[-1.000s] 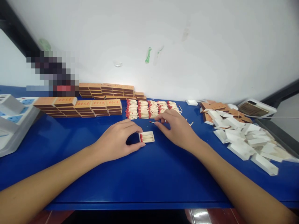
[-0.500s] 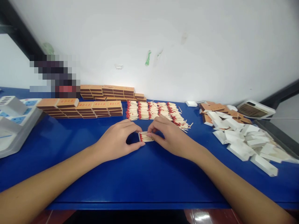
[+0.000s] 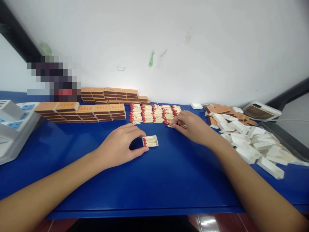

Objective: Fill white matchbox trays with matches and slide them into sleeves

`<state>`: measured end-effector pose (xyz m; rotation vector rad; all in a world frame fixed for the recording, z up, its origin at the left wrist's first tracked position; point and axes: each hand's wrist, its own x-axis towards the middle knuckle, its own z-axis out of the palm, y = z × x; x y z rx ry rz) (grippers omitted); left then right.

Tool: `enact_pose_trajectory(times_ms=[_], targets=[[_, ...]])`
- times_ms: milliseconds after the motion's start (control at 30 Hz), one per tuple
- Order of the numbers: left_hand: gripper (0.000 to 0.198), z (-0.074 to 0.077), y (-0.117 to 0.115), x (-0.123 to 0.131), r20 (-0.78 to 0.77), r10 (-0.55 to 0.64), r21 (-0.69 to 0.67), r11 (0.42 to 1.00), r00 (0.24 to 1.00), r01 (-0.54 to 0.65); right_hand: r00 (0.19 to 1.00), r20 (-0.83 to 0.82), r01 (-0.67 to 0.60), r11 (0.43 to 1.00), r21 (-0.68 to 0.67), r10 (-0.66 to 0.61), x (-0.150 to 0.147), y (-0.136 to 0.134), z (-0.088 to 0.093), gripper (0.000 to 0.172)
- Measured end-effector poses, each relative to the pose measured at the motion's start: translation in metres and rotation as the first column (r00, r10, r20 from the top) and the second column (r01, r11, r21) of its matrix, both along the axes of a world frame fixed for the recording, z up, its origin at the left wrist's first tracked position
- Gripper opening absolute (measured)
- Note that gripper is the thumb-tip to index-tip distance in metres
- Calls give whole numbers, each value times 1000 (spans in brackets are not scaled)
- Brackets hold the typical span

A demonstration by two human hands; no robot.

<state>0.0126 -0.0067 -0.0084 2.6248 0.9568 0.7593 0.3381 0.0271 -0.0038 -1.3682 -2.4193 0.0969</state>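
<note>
A small white matchbox tray [image 3: 157, 141] lies on the blue table with red-headed matches [image 3: 150, 141] inside, their heads toward the left. My left hand [image 3: 123, 141] grips the tray's left end between thumb and fingers. Farther back, several rows of loose matches [image 3: 147, 114] lie side by side. My right hand [image 3: 190, 125] is at the rightmost row, its thumb and fingertips pinched together on matches there. How many matches are in that pinch is hidden by the fingers.
Stacked orange matchboxes [image 3: 87, 111] stand at the back left, beside a white power strip [image 3: 21, 129]. On the right are a pile of white trays [image 3: 251, 138], orange box sleeves [image 3: 224, 111] and a phone [image 3: 262, 111]. A white wall [image 3: 193, 64] rises behind.
My right hand has left the tray and moved right and back to the loose matches. My left hand keeps its hold on the tray, whose right end now shows.
</note>
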Motion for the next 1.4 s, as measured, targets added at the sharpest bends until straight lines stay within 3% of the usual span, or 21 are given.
enact_pose_trajectory(times_ms=[133,267,433,600,767,900,1033,1233,1400], targets=[[27,0,0,0,3,-1,6,1000,1000,1,1000,-13,-4,999,-41,4,-2,-3,3,21],[27,-1,1,0,2,-2,13,1000,1000,2,994,-105,-27,999,-37,23,-11,-11,11,16],[27,-1,0,1,3,-13,16,1000,1000,13,966,-226,-141,988,-67,122,-52,-38,19,11],[23,0,-1,3,8,-26,9,1000,1000,26,964,-171,-210,978,-8,205,-82,-55,12,11],[24,0,0,3,3,-16,-2,1000,1000,16,975,-156,-158,987,34,161,-64,-48,16,11],[25,-1,1,2,-2,-8,5,1000,1000,8,994,-104,-25,999,34,28,-32,-34,22,12],[25,0,1,2,-8,-11,1,1000,1000,11,998,-5,65,998,-14,-65,-12,-19,14,13],[25,1,0,2,-4,-10,-2,1000,1000,10,999,29,40,998,-46,-39,-16,-9,-2,14],[27,0,0,1,1,-16,9,1000,1000,16,1000,-12,-16,996,-85,15,-17,-12,0,17]])
